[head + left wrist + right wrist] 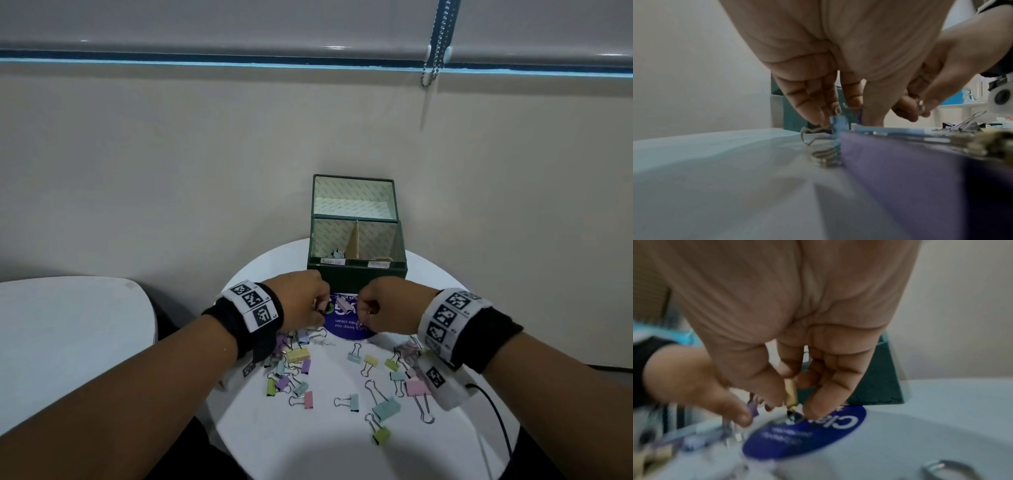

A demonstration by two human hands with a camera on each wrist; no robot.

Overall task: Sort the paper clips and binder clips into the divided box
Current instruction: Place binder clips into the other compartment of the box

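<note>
The green divided box (356, 265) stands open at the back of the round white table (445, 455). A few clips (338, 253) lie in its left compartment. Both hands meet just in front of it. My left hand (318, 308) (849, 121) reaches down and pinches a light blue binder clip (838, 125) on the table. My right hand (368, 310) (793, 404) pinches a small pale pinkish binder clip (344, 305) (791, 394) between thumb and fingers; that view is blurred. Several pastel binder clips (385, 407) lie scattered nearer me.
A round blue sticker (346, 329) lies under the hands. A purple binder clip (900, 170) sits close under my left wrist. A black cable (496, 414) runs along the table's right edge. Another white surface (68, 325) stands to the left. The wall is right behind the box.
</note>
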